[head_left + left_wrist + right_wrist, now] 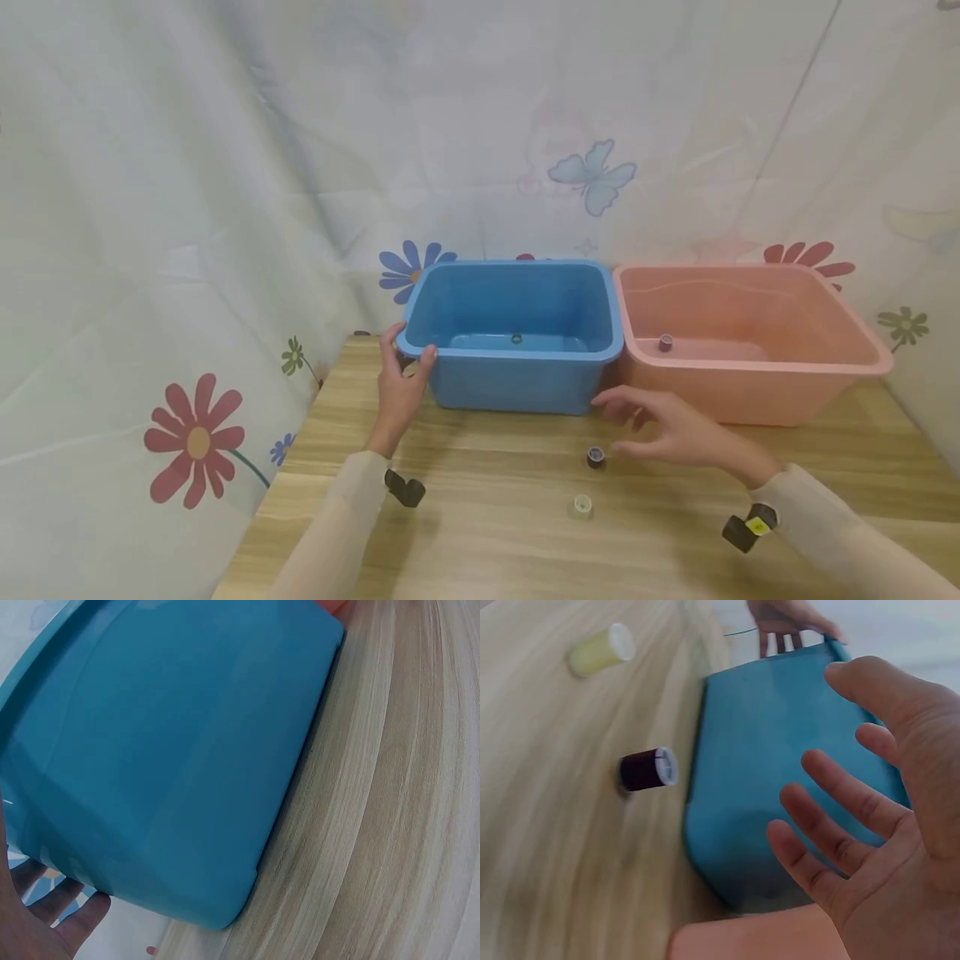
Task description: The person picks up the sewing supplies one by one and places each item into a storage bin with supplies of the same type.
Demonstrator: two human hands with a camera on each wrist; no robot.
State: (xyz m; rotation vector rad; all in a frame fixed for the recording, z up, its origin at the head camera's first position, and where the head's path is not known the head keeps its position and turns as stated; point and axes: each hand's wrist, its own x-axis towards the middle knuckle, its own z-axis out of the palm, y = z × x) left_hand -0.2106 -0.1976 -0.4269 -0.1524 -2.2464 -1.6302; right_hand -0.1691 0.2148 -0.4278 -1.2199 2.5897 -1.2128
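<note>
My left hand (pixel 399 393) holds the near left corner of a blue plastic tub (pixel 513 382), its thumb near the front rim and its fingers along the left side. In the left wrist view those fingers (pixel 81 924) touch the tub's outer wall. Over the table, just right of the tub's near corner, my right hand (pixel 671 427) hovers with spread, relaxed fingers and holds nothing. Close to it a dark purple thread spool (pixel 596 457) stands on the wood. Nearer to me is a pale yellow thread spool (pixel 582 506).
A pink tub (pixel 738 392) stands against the blue one's right side, with a dark spool (pixel 665 342) inside. Within the blue tub lies a small greenish item (pixel 517 338). Behind both hangs a flowered curtain (pixel 480 150). The wooden table (pixel 495 517) extends toward me.
</note>
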